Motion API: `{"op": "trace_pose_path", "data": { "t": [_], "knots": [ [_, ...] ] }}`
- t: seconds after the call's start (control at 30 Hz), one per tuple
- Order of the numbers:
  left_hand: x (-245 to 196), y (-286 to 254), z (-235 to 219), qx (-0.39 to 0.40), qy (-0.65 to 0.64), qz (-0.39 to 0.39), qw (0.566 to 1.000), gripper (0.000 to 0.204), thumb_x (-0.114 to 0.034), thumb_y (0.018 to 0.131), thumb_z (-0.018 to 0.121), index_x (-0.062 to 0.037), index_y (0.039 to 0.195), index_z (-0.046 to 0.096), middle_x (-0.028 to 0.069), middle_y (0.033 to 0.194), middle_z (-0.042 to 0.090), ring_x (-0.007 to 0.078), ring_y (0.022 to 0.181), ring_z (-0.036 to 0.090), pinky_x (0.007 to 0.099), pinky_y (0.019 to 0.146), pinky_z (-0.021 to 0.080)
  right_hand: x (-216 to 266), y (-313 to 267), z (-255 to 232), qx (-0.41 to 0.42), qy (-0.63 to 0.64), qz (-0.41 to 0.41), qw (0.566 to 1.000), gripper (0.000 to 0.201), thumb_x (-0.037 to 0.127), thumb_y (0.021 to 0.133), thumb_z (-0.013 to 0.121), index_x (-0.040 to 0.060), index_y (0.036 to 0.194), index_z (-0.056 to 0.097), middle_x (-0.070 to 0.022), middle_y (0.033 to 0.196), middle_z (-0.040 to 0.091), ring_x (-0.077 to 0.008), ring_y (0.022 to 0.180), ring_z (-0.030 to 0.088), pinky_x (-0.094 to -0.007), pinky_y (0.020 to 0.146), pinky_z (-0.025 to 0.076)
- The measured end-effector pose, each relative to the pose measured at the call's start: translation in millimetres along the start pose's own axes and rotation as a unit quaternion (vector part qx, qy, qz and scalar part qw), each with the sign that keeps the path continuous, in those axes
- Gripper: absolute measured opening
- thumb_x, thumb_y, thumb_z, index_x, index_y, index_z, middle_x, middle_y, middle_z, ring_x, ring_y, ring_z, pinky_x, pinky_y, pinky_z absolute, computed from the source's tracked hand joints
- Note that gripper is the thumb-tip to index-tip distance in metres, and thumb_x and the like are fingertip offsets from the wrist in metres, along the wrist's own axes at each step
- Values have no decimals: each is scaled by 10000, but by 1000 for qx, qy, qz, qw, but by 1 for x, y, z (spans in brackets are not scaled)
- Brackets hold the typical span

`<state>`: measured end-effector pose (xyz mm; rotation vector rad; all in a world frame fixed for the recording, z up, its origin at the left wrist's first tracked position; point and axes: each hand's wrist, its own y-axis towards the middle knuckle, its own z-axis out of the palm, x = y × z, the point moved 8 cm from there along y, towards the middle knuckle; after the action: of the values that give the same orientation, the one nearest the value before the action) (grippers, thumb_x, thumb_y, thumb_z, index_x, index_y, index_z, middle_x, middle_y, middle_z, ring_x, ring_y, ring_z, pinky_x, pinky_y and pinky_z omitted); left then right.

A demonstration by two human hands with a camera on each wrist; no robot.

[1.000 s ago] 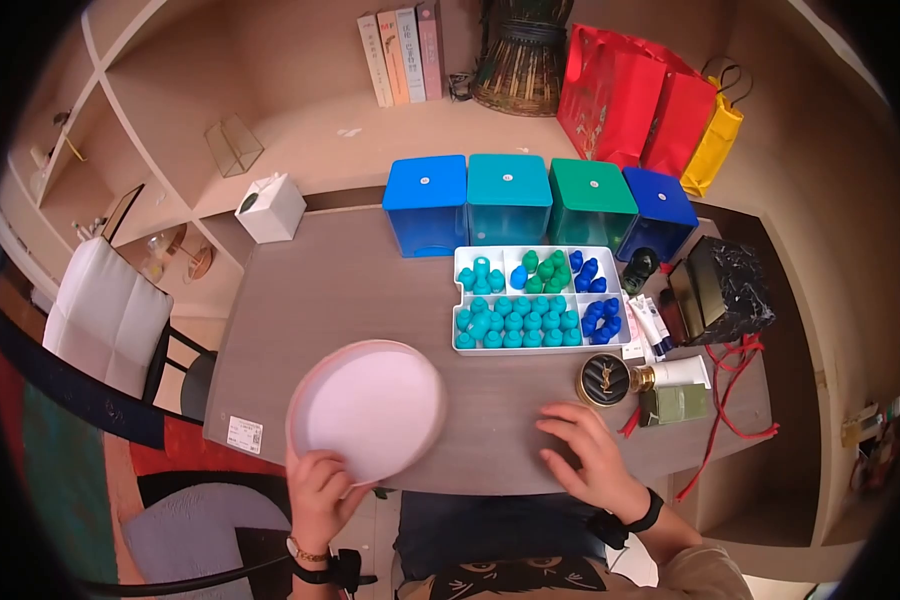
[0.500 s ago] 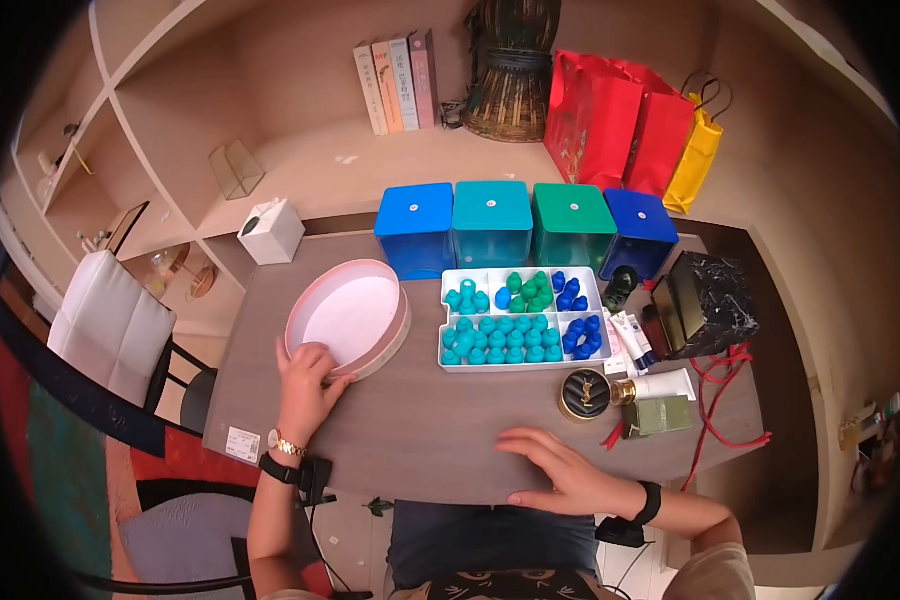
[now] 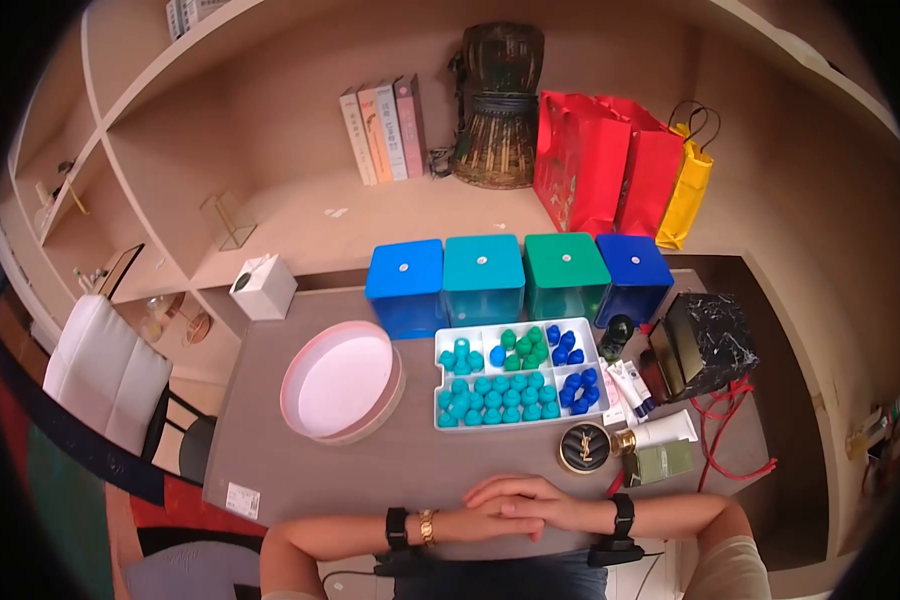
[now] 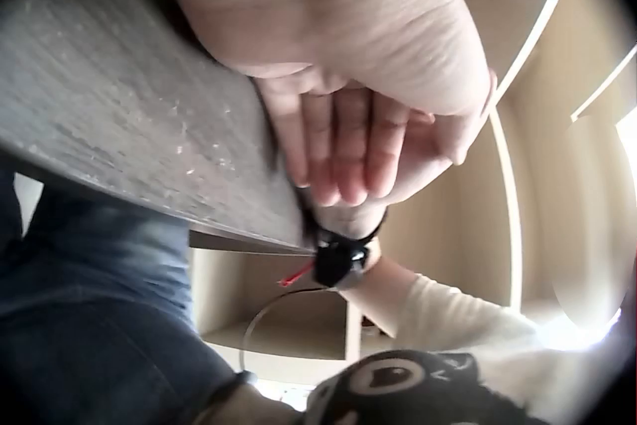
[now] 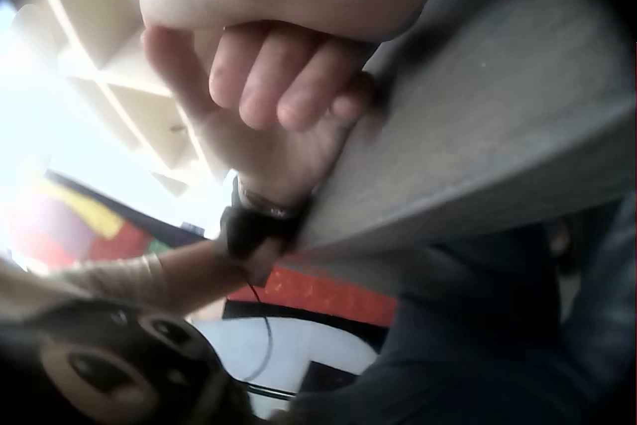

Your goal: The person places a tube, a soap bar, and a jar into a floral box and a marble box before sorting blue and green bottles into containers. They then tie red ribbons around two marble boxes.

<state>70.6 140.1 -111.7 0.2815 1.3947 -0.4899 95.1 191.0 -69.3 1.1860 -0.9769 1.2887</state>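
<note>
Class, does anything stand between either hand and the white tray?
Nothing visible does. In the head view, bare tabletop lies between the tray and the left hand and right hand, which rest together. The compact sits by the tray's near right corner, to the side of the straight path.

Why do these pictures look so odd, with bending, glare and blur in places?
Head view: the shelf curves and the corners go black, but the pink box stays fairly clear; left wrist view: strong glare beside the sleeve; right wrist view: the left side is whited out, and the tabletop looks blurred.
</note>
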Motion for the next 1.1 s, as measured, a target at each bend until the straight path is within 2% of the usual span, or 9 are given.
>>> {"op": "trace_pose_path", "data": {
  "t": [0.07, 0.13, 0.17, 0.27, 0.3, 0.4, 0.43, 0.5, 1.1],
  "knots": [
    [-11, 5, -8, 5, -8, 23, 1000, 333, -304, 1083, 520, -9, 1091, 675, 66, 1089, 670, 163, 1080, 612, 334, 976, 485, -18, -2, -10, -7, 180, 125, 976, 424, 296, 1077, 486, 22, 1387, 579, -134, 1425, 553, -197, 1282, 549, -331, 1023, 479],
    [-24, -2, -10, 30, -21, 42, 998, 357, -323, 1092, 493, -16, 1088, 677, 69, 1086, 660, 172, 1096, 603, 336, 991, 476, -18, 3, -14, -1, 127, 124, 984, 433, 309, 1083, 491, 28, 1405, 561, -111, 1429, 552, -168, 1270, 550, -301, 973, 502],
    [-20, -5, -14, 25, -33, 47, 998, 297, -267, 1085, 521, -12, 1090, 674, 70, 1089, 657, 169, 1101, 603, 331, 990, 479, -21, 2, -14, -2, 104, 129, 986, 438, 316, 1087, 494, 31, 1414, 553, -100, 1431, 552, -153, 1265, 551, -285, 947, 514],
    [-16, -10, -6, -3, -75, 26, 997, 232, -202, 1071, 554, -5, 1090, 674, 74, 1083, 661, 171, 1114, 602, 326, 989, 483, -36, -5, -11, -7, 113, 174, 978, 431, 291, 1077, 531, 40, 1428, 538, -86, 1444, 548, -159, 1304, 526, -310, 1021, 479],
    [-20, -7, -5, -16, -29, 77, 997, 277, -275, 1062, 583, -11, 1053, 664, 51, 1030, 640, 142, 1013, 623, 299, 902, 516, -39, -6, -10, -6, 116, 185, 976, 429, 282, 1075, 540, 43, 1431, 535, -83, 1448, 546, -162, 1318, 515, -319, 1048, 463],
    [-15, -6, -6, -9, 25, 61, 998, 292, -294, 1061, 583, -15, 1053, 667, 60, 1031, 641, 148, 1002, 625, 301, 892, 519, -34, -6, -9, -1, 120, 178, 977, 417, 249, 1070, 550, 42, 1432, 534, -83, 1462, 539, -173, 1361, 484, -345, 1121, 410],
    [-15, -6, -7, -1, 20, 50, 999, 265, -258, 1063, 577, -11, 1073, 669, 61, 1048, 652, 152, 1027, 625, 311, 917, 513, -32, -6, -8, 1, 119, 172, 978, 415, 239, 1069, 553, 41, 1432, 533, -84, 1465, 538, -176, 1370, 478, -351, 1136, 399],
    [-15, -7, -7, 11, 13, 29, 999, 219, -187, 1066, 564, -3, 1115, 672, 62, 1081, 675, 160, 1078, 627, 331, 968, 500, -29, -3, -8, 4, 108, 160, 981, 414, 220, 1065, 558, 34, 1433, 529, -89, 1466, 537, -183, 1372, 479, -355, 1139, 400],
    [-16, -6, -7, -2, 14, 33, 999, 261, -247, 1073, 557, -17, 1062, 681, 56, 1033, 683, 158, 1038, 643, 319, 928, 516, -28, -2, -9, -6, 84, 150, 985, 394, 155, 1054, 562, 6, 1417, 526, -119, 1451, 548, -213, 1378, 485, -371, 1158, 382]
  ]
}}
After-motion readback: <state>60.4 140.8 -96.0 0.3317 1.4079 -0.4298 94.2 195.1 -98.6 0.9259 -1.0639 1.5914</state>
